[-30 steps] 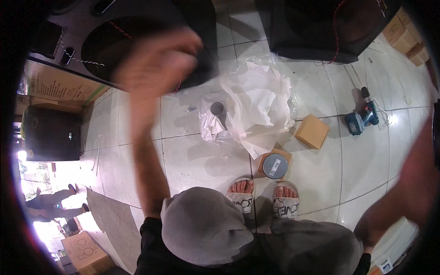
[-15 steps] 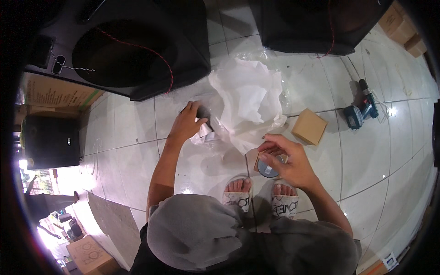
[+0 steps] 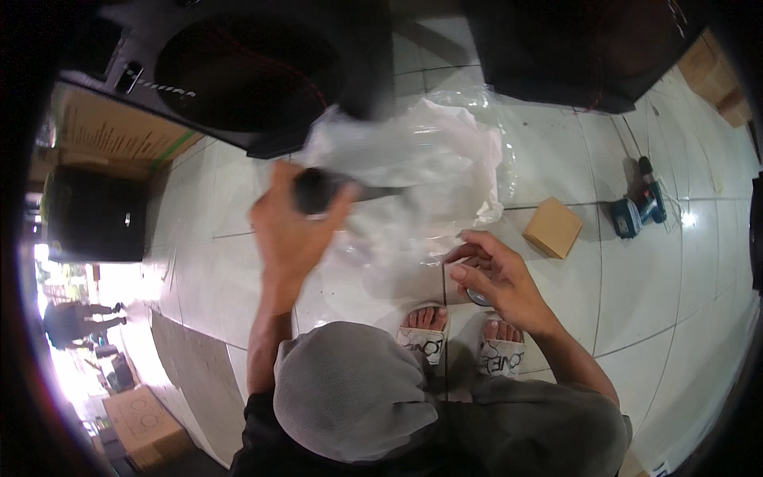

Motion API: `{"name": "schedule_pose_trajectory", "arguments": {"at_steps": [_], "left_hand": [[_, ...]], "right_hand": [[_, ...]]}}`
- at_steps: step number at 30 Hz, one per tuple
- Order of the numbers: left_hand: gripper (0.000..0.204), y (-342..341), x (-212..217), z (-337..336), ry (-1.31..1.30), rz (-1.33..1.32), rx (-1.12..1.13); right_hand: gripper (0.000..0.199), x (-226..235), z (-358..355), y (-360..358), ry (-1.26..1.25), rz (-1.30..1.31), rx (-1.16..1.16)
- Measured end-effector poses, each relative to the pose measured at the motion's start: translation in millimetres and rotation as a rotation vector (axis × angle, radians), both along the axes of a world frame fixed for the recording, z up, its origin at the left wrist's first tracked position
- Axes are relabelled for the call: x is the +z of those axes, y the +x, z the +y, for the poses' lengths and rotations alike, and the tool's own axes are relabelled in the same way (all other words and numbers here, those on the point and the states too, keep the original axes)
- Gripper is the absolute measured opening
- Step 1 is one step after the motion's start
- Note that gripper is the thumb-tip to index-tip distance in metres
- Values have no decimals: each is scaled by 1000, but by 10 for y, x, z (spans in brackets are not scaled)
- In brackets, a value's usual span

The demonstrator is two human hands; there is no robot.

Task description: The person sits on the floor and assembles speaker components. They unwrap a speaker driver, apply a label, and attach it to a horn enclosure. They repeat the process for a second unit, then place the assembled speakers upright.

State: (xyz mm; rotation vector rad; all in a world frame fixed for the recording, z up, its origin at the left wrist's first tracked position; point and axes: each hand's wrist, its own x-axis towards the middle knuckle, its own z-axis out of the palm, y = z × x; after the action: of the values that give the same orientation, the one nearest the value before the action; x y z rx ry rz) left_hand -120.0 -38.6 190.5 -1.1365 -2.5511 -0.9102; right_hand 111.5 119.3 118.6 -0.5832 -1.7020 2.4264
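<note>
My left hand (image 3: 292, 222) is raised over the floor, fingers closed around a black round-ended object (image 3: 315, 191). A thin dark length runs out from it to the right; blur hides its exact kind. Beside it, crumpled white wrapping and clear plastic (image 3: 469, 159) spread over the tiles, smeared by motion on their left side. My right hand (image 3: 501, 278) hovers above my feet, its fingers bent and apart with nothing seen between them. Under its palm shows the edge of a grey round item (image 3: 478, 297), mostly hidden. To its right sits a small brown cardboard box (image 3: 553, 228).
Two large black speaker cabinets (image 3: 362, 63) stand at the far side, red wires hanging from them. A teal cordless drill (image 3: 650, 203) lies on the right. At the left are a black box-shaped unit (image 3: 95, 215) and cartons (image 3: 147, 425). A person (image 3: 75, 322) is farther off.
My left hand has lifted from the floor, bringing up the black object; the wrapping beside it is stirred. My right hand stays near its place, now covering more of the grey round item.
</note>
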Motion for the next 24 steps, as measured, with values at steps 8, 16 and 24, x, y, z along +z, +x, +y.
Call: {"name": "schedule_pose_trajectory", "arguments": {"at_steps": [8,16,24], "left_hand": [[54,797,-222,876,149,7,-565],[43,895,-404,1016,122,61,-507],[38,965,-377,1051,276,149,-473]], "right_hand": [[39,-117,229,283,159,-120,-606],[31,-258,408,532,1399,-326,-792],[32,-409,333,190,1126,133,-606]]}}
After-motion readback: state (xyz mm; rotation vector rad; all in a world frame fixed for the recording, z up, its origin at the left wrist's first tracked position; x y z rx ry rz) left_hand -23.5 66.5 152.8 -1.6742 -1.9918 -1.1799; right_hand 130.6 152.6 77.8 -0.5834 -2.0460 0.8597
